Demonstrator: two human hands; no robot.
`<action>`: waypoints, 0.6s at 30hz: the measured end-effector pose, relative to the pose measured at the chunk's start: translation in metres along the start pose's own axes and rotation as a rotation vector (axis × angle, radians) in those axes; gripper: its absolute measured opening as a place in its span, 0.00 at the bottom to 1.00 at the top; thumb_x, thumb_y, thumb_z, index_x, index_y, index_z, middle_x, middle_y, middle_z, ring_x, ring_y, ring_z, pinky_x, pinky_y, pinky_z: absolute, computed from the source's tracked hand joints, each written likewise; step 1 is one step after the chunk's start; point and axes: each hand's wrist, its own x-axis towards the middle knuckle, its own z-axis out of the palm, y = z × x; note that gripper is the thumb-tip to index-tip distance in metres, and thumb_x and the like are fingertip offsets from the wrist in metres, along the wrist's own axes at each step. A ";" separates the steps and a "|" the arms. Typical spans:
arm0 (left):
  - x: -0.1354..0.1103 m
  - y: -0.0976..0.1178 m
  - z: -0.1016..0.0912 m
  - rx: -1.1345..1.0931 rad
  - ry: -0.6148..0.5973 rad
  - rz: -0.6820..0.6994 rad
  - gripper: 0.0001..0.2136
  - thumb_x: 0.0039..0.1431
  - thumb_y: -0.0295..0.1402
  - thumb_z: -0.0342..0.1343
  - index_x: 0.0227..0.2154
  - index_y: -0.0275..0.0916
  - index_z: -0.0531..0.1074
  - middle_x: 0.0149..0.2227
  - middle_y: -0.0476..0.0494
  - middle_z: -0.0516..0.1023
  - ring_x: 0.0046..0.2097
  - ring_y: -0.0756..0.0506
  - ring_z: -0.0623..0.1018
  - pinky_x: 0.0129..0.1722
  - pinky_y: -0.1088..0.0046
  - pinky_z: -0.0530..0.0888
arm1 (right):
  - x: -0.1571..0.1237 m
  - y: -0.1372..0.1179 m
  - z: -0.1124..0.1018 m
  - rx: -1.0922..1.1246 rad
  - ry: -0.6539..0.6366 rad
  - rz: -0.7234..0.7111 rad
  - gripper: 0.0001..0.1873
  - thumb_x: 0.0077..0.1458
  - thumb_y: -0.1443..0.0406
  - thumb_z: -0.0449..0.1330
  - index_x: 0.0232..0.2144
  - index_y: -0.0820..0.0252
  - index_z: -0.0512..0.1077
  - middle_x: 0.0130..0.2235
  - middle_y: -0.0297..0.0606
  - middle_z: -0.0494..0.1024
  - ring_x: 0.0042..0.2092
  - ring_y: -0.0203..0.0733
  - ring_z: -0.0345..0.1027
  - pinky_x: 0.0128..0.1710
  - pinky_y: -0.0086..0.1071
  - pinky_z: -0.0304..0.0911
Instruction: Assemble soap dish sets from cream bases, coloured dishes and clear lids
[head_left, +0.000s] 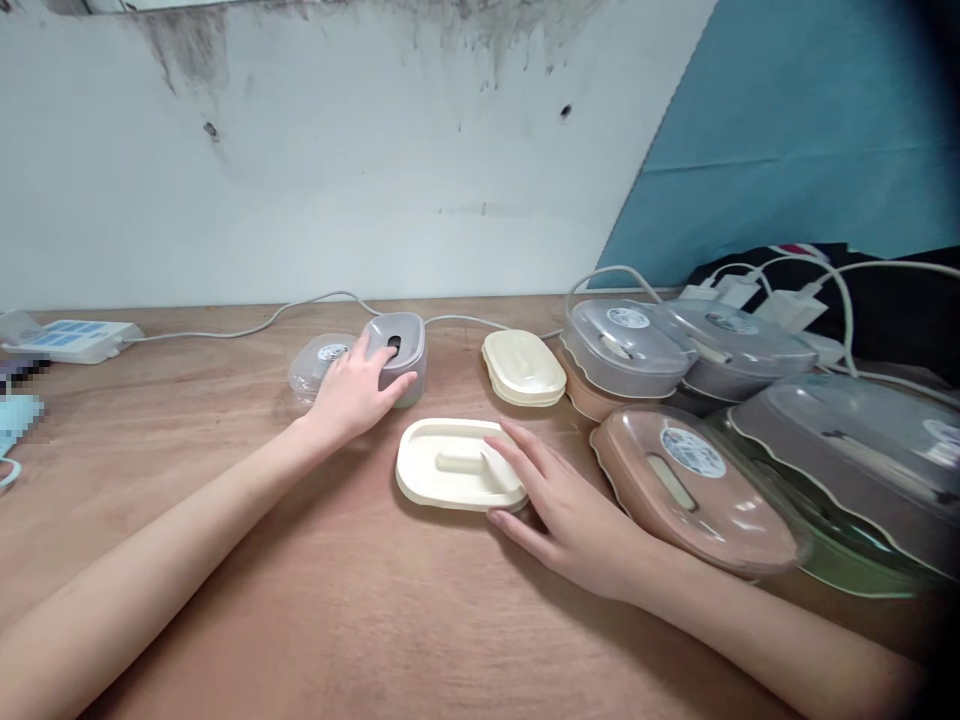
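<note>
My left hand [352,392] rests on a small grey-lidded container [397,352] with a pale green base, fingers curled around its left side. A clear lid [319,362] with a round sticker lies just left of it. My right hand [559,500] holds the right edge of a cream lid [454,465] lying flat on the wooden table [225,420], fingers on top and thumb under the near edge. A small stack of cream lids [523,368] sits behind it.
Several lidded containers crowd the right side: a pink one [694,490], grey ones [626,348] [739,345], and a large green-based one [862,470]. White chargers and cables [787,305] lie behind them. A white power strip [71,340] sits far left.
</note>
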 end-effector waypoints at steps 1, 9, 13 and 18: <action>-0.001 0.000 0.001 -0.001 -0.001 0.000 0.22 0.61 0.46 0.48 0.51 0.37 0.68 0.61 0.32 0.59 0.56 0.31 0.68 0.54 0.52 0.64 | 0.000 0.000 0.000 0.001 0.005 -0.001 0.30 0.58 0.59 0.51 0.59 0.64 0.51 0.62 0.59 0.52 0.62 0.57 0.51 0.57 0.51 0.56; -0.005 0.001 0.002 -0.020 0.077 -0.011 0.18 0.57 0.44 0.52 0.44 0.38 0.72 0.59 0.34 0.62 0.55 0.31 0.68 0.53 0.50 0.64 | -0.001 0.001 0.000 0.002 0.019 -0.008 0.30 0.58 0.59 0.52 0.59 0.62 0.50 0.62 0.58 0.53 0.61 0.56 0.53 0.56 0.51 0.57; -0.007 0.003 0.006 -0.040 0.108 -0.003 0.16 0.55 0.42 0.53 0.43 0.37 0.71 0.59 0.36 0.61 0.56 0.32 0.66 0.55 0.51 0.62 | -0.001 0.002 0.000 -0.012 0.004 -0.014 0.29 0.59 0.59 0.50 0.59 0.64 0.50 0.62 0.59 0.52 0.62 0.56 0.52 0.57 0.51 0.56; -0.005 0.002 0.007 -0.057 0.104 -0.006 0.17 0.53 0.44 0.55 0.41 0.37 0.71 0.58 0.36 0.63 0.55 0.32 0.66 0.54 0.53 0.63 | -0.001 0.002 0.001 -0.008 -0.005 -0.009 0.30 0.59 0.58 0.50 0.59 0.64 0.49 0.63 0.59 0.51 0.62 0.56 0.52 0.57 0.50 0.56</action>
